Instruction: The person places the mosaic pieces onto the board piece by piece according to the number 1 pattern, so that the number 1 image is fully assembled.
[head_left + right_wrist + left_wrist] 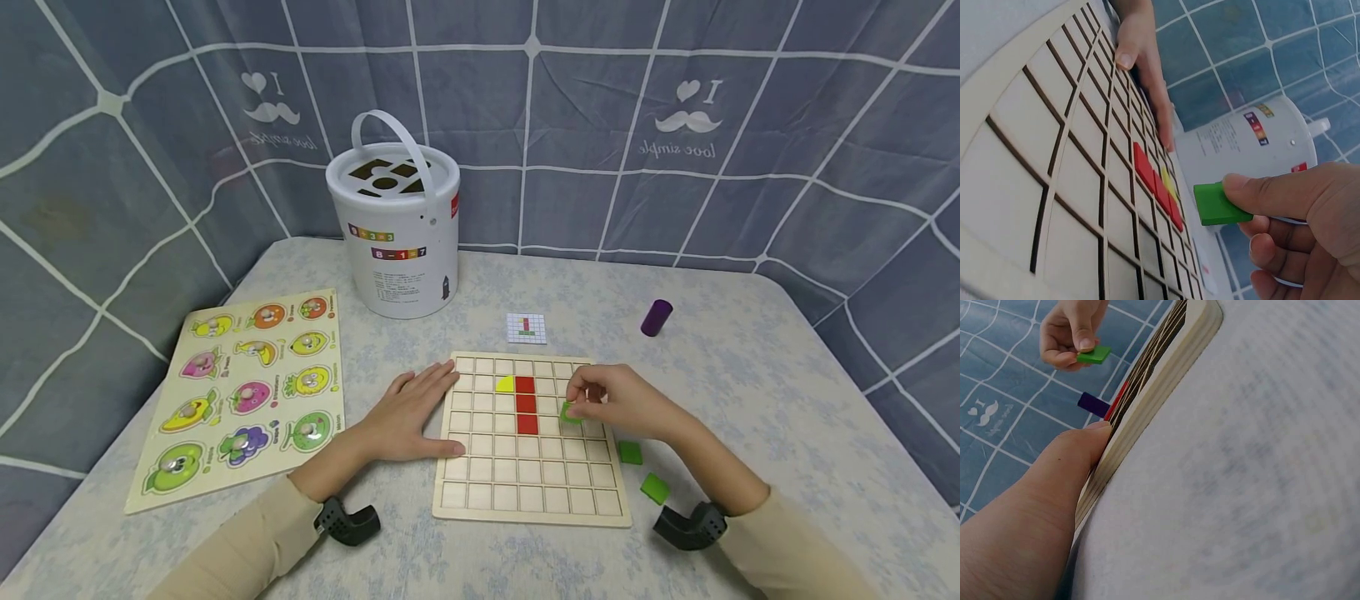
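A wooden grid board [525, 497] lies flat on the table. In its upper part sit a column of red squares [527, 404] and a yellow quarter-round piece [506, 384] to their left. My right hand [626, 402] pinches a green square tile [1221, 203] between thumb and fingers, above the board's right side. My left hand [405, 421] rests at the board's left edge with fingers spread, the thumb [1082, 450] touching the rim. Two more green tiles [630, 452] lie on the table right of the board.
Behind the board lies a small pattern card [527, 328]. A purple cylinder [657, 317] rests at the back right. A white bucket [405, 242] with a shape-holed lid stands at the back, and a fruit puzzle board [247, 400] lies on the left.
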